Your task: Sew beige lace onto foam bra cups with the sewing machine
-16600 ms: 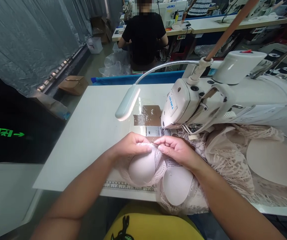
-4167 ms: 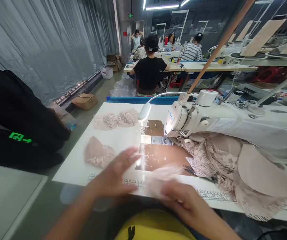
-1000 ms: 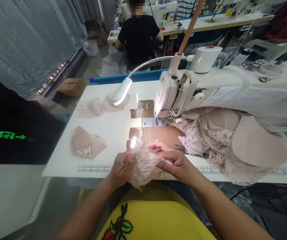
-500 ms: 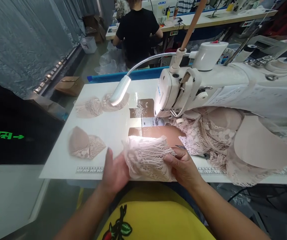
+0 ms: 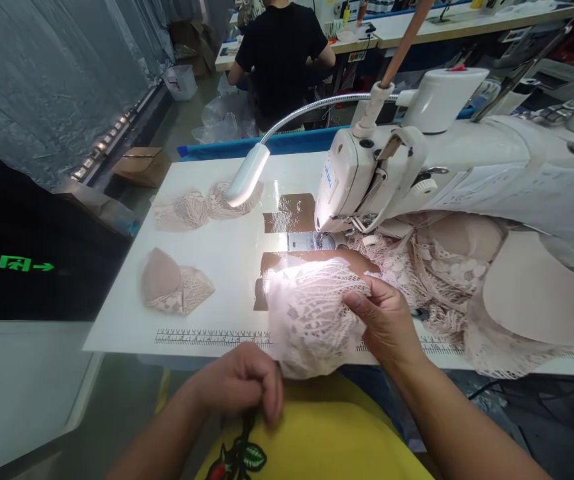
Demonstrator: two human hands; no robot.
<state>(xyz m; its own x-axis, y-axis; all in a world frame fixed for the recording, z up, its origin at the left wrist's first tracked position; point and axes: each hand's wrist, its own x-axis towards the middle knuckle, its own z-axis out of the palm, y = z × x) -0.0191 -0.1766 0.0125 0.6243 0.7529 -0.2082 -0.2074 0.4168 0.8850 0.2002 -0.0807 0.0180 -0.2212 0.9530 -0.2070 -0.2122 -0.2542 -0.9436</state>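
My right hand [image 5: 385, 319] grips the right edge of a pale pink lace bra cup [image 5: 311, 313] that rests at the table's front edge, under the lamp light. My left hand [image 5: 241, 385] hangs below the table edge over my yellow shirt, fingers curled and pinched near the cup's lower left corner; whether it holds lace I cannot make out. The white sewing machine [image 5: 417, 173] stands just behind the cup, its needle area beyond my right hand.
Two finished lace pieces lie on the white table [image 5: 207, 247]: one at the left [image 5: 173, 291], one farther back [image 5: 201, 207] under the gooseneck lamp [image 5: 247, 175]. A heap of lace and cups [image 5: 491, 287] fills the right. A person in black [image 5: 281, 53] sits ahead.
My left hand left the cup's left side and dropped below the table edge, fingers curling shut. The cup shifted slightly right and forward, still held by my right hand.
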